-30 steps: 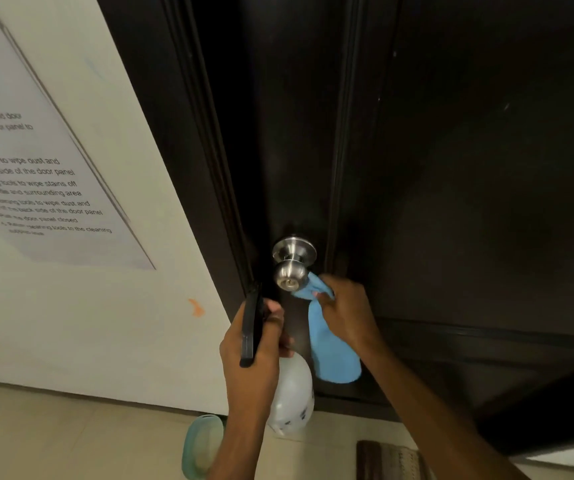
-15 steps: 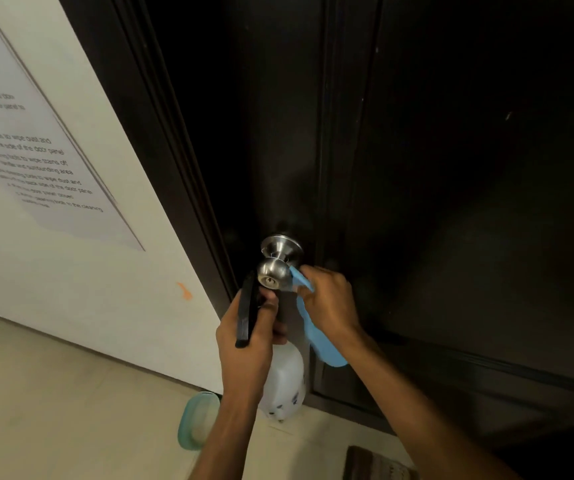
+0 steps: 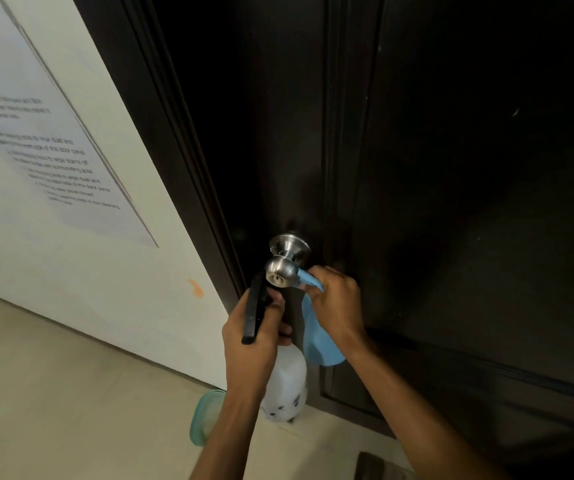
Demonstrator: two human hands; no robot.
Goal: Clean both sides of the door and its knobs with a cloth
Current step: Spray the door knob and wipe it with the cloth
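Note:
A dark brown panelled door [image 3: 434,174] fills the right of the view. Its round steel knob [image 3: 281,269] sticks out at centre, keyhole facing me. My right hand [image 3: 337,299] grips a light blue cloth [image 3: 318,336] and presses its top corner against the knob's right side; the remainder of the cloth hangs down below my wrist. Just under the knob, my left hand [image 3: 256,344] holds a white spray bottle [image 3: 287,386] by its black trigger head [image 3: 254,308].
The dark door frame [image 3: 174,140] runs diagonally on the left, next to a white wall with a printed notice [image 3: 46,147] and an orange mark [image 3: 195,288]. A teal-rimmed container [image 3: 204,419] stands on the beige tiled floor near the threshold. A dark mat corner [image 3: 379,465] shows below.
My right hand has slid the cloth's corner up from under the knob onto its right side. My left hand with the bottle has risen closer beneath the knob.

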